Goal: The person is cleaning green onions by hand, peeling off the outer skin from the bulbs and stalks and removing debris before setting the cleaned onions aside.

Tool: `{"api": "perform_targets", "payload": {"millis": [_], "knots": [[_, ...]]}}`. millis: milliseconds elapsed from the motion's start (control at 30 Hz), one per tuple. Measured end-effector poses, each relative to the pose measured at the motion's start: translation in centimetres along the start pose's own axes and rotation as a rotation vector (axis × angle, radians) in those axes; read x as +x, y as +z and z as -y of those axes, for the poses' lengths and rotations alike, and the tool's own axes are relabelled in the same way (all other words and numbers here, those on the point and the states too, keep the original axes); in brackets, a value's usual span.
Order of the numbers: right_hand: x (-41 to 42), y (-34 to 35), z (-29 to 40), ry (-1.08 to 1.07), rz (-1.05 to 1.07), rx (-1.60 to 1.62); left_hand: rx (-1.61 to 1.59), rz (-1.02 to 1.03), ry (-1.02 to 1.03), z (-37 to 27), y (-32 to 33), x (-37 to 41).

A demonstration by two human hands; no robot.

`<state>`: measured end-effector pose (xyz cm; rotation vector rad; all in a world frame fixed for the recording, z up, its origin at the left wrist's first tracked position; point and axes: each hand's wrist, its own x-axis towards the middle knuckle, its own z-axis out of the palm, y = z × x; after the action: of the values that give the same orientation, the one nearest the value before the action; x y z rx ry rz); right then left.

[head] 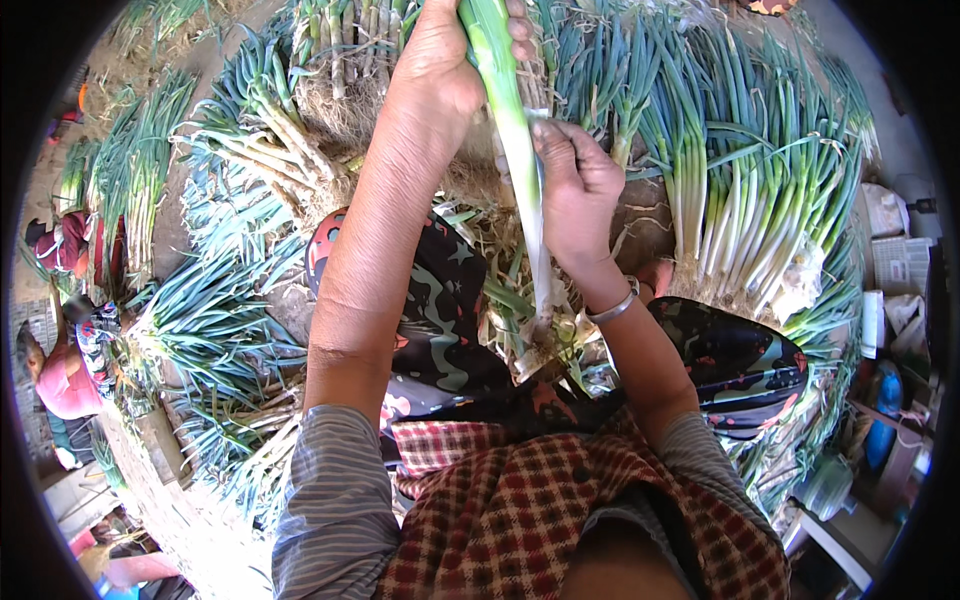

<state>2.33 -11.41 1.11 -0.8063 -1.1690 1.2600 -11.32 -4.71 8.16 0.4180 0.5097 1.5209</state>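
My left hand (442, 64) grips a large green onion (504, 90) by its green upper part, near the top edge of the view. The white shank slants down between my forearms, and its root end hangs over a heap of peelings (517, 300) between my legs. My right hand (583, 187) is beside the shank, with the fingers curled and the thumb pressed against the forefinger. A small pale piece (537, 114) shows at the thumb tip; whether it is peeled skin or something else cannot be told. A metal bracelet (613, 301) circles my right wrist.
Rooted onion bundles (341, 67) stand ahead. More onions (750, 210) lie at right, with others (217, 330) at left. A person in pink (69, 379) sits at far left. A white plastic basket (900, 264) and a blue object (883, 412) are at far right.
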Motion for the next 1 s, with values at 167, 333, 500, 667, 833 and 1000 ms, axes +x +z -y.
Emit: {"api": "perform_targets", "payload": {"millis": [167, 333, 500, 667, 833, 1000], "knots": [[0.7, -1.1, 0.5, 0.39, -0.223, 0.405, -0.009, 0.054, -0.001, -0.7, -1.6, 1.2], [0.2, -8.3, -1.6, 0.755, 0.096, 0.796, 0.015, 0.119, 0.168, -2.4, -2.3, 1.3], [-8.3, -13.8, -4.7, 0.648, 0.222, -0.411, 0.148, 0.032, 0.273, -3.7, -3.4, 3.4], [-8.4, -15.5, -4.2, 0.741, 0.308, -0.035, 0.243, -0.111, 0.352, -4.3, -3.7, 3.6], [-5.9, -9.8, -0.8, 0.442, 0.493, -0.117, 0.183, -0.108, 0.431, -5.4, -3.4, 4.6], [-2.5, -5.9, 1.5, 0.253, 0.561, -0.192, 0.326, -0.147, 0.333, -3.5, -2.9, 3.7]]}}
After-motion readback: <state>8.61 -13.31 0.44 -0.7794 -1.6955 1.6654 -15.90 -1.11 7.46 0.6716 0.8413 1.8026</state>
